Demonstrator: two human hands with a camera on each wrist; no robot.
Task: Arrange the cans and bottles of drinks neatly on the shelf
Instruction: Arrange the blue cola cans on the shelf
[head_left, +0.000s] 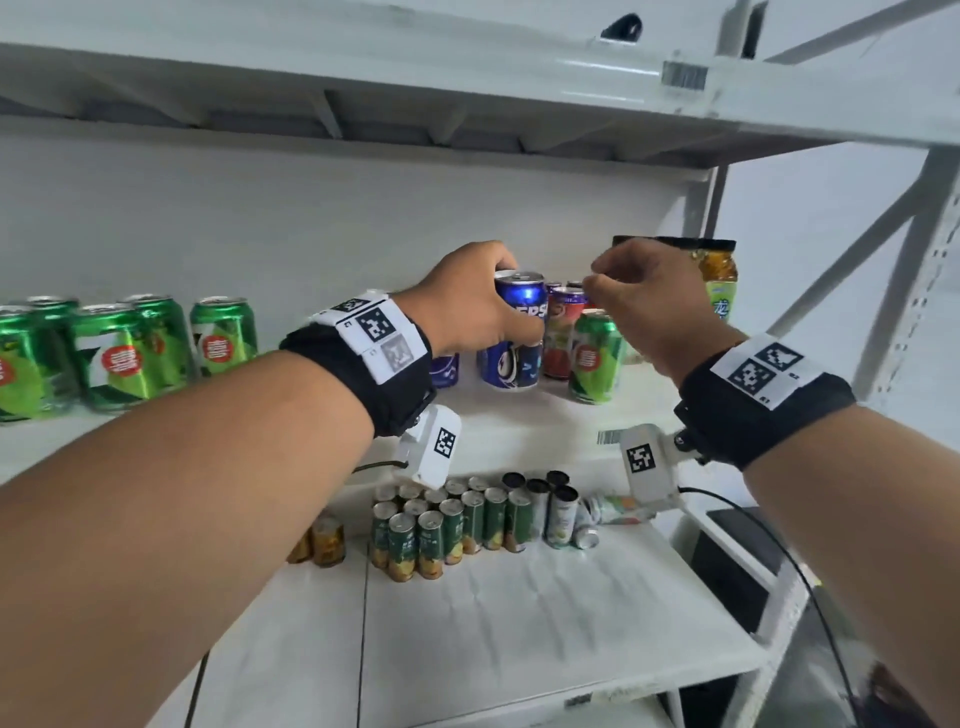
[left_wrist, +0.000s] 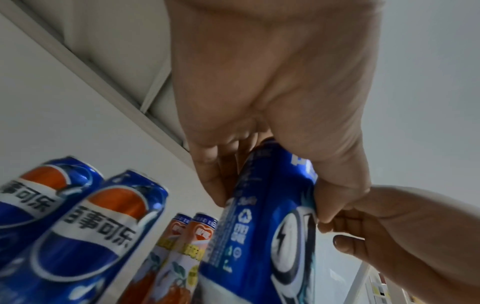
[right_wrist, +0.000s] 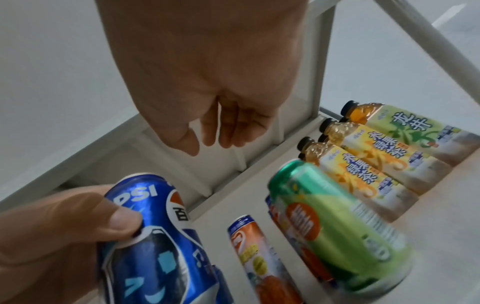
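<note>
My left hand (head_left: 498, 299) grips a blue Pepsi can (head_left: 522, 304) from the side, fingers over its top, holding it just above another blue can (head_left: 511, 371) on the white shelf (head_left: 519, 421). In the left wrist view the held can (left_wrist: 259, 226) sits beside two upright Pepsi cans (left_wrist: 98, 226) and orange slim cans (left_wrist: 189, 242). My right hand (head_left: 597, 278) hovers empty to the right, fingers loosely curled (right_wrist: 207, 135), above a green can (head_left: 595, 358) (right_wrist: 337, 226). Tea bottles (head_left: 719, 280) (right_wrist: 389, 164) stand behind it at the right end.
Several green cans (head_left: 124, 353) stand at the left of the same shelf. The lower shelf holds several slim green cans (head_left: 447, 525) and one lying on its side (head_left: 618, 509). An upper shelf (head_left: 467, 78) is close overhead; a slanted brace (head_left: 893, 291) bounds the right.
</note>
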